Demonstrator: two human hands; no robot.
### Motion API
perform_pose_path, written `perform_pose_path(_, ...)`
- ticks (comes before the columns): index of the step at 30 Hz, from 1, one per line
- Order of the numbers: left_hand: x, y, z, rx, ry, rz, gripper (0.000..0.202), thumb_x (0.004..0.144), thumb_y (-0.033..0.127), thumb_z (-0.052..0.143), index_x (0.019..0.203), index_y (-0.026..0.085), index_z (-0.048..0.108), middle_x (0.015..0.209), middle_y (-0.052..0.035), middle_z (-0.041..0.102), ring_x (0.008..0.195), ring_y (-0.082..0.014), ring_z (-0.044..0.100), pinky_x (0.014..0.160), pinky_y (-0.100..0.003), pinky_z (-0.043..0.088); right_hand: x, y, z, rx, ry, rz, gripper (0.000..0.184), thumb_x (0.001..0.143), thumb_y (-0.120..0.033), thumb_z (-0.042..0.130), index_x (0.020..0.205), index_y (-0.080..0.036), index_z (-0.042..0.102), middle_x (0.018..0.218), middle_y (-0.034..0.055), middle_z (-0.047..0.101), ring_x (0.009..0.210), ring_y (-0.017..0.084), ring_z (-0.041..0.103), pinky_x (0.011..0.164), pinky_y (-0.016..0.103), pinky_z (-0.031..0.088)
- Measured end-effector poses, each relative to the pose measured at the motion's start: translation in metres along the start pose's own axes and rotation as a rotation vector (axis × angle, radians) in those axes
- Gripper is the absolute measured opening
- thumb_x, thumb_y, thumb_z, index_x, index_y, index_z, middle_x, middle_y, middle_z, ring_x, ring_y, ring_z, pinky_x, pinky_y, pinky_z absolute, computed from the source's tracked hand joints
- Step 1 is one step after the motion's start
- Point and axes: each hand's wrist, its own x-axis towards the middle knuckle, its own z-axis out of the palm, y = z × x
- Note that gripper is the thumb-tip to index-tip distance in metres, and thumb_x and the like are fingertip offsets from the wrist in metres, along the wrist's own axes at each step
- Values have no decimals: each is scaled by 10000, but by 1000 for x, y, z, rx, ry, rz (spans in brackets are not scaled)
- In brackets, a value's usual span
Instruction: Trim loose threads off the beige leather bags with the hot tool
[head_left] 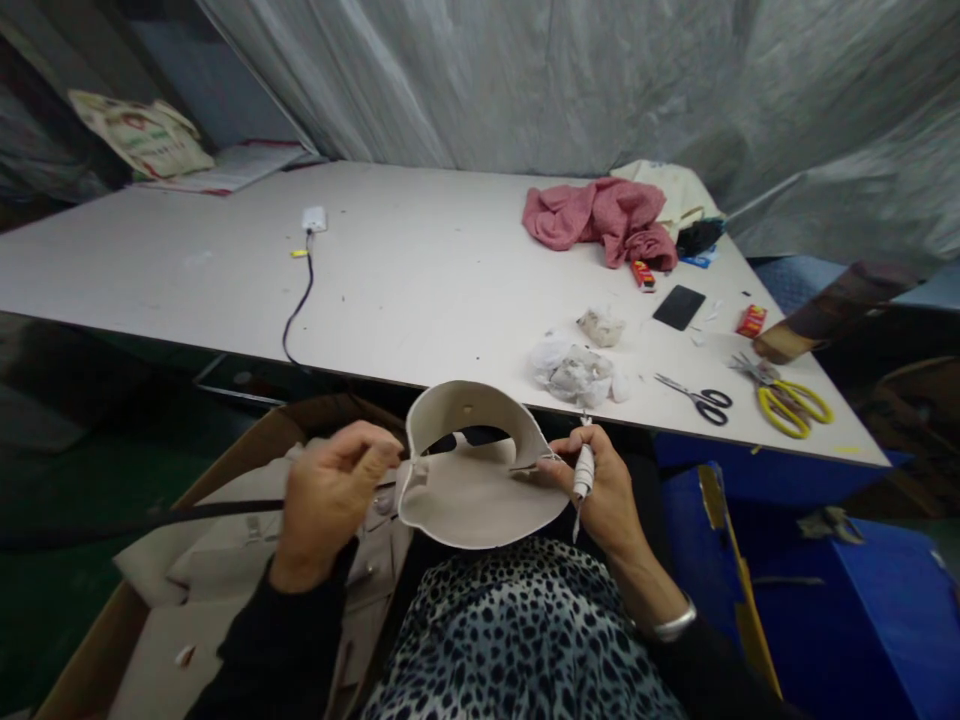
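A beige, open-topped bag body point(480, 500) with a cut-out in its far wall sits above my lap. My left hand point(330, 500) is closed in a pinch just beside its left seam; whatever the fingertips hold is too small to make out. At the right seam my right hand point(604, 490) is closed, with fingers at the bag's edge. It also holds a thin tool with a white-wrapped handle point(583, 472), standing upright across the fingers. A narrow dark point point(523, 467) shows inside the bag near the right fingertips, and light thread seems to lie at that seam.
On the white table point(405, 290) lie black scissors point(697, 398), yellow-handled shears point(787, 400), crumpled white plastic point(577, 370), a dark flat pad point(679, 307) and a pink cloth point(604, 215). A cardboard box point(97, 640) of beige pieces stands left, blue bins point(840, 600) right.
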Motion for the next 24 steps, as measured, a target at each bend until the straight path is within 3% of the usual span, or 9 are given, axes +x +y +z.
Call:
perform_pose_path(2,18,8,-15,-19,126,85,246,879,385,686,705,213,712,739,-27,691,715,-186,641,692,-288,530,-1,-8,2,81,-31,10,373,767,-329,831,889,-236,491,884,6,750,696,157,662,646,263,535)
perform_pose_path(4,39,18,-19,-51,95,108,219,820,423,733,735,221,738,800,-50,722,772,-212,672,752,-326,564,-3,-17,5,125,-61,3,363,770,-304,832,871,-238,490,875,2,759,708,158,679,655,261,544)
perform_pose_path(7,69,37,-4,-136,-273,30,225,667,416,835,754,212,793,870,-93,767,828,-264,723,809,-381,593,-4,-26,10,134,-91,-27,321,808,-277,815,865,-238,502,896,6,777,754,162,707,701,265,559)
perform_pose_path(9,82,46,17,-235,-570,-26,264,572,313,899,803,211,822,888,-94,785,839,-279,748,821,-391,596,-4,-28,12,135,-94,-49,303,832,-276,802,866,-239,503,907,7,784,778,166,719,732,274,567)
perform_pose_path(11,88,49,42,-298,-767,-8,365,519,201,925,871,231,833,902,-73,798,879,-279,763,849,-380,587,-1,-27,13,106,-77,-71,286,849,-282,789,873,-240,507,919,11,787,792,172,723,755,288,568)
perform_pose_path(15,84,32,91,-284,-1048,84,400,661,221,872,1056,252,822,1038,-61,807,1010,-275,747,903,-342,548,7,-16,13,2,29,-96,251,864,-307,771,885,-236,530,947,27,784,811,187,722,751,301,565)
perform_pose_path(17,79,20,110,-304,-1071,69,354,724,230,822,1078,238,819,1056,-69,806,1003,-265,741,897,-333,541,11,-9,13,-32,71,-96,244,865,-313,765,880,-233,536,933,30,778,792,187,716,721,295,562)
perform_pose_path(20,74,9,128,-344,-1005,-14,268,708,180,800,972,210,836,943,-67,812,882,-243,740,830,-319,547,17,0,14,-55,88,-84,235,870,-322,760,879,-228,545,902,26,768,752,179,705,687,287,561)
perform_pose_path(24,84,9,130,-308,-952,-110,170,719,203,776,881,181,824,844,-50,795,778,-211,703,771,-306,532,24,3,12,-52,110,-105,203,911,-364,732,967,-226,595,936,29,764,814,186,727,738,300,585)
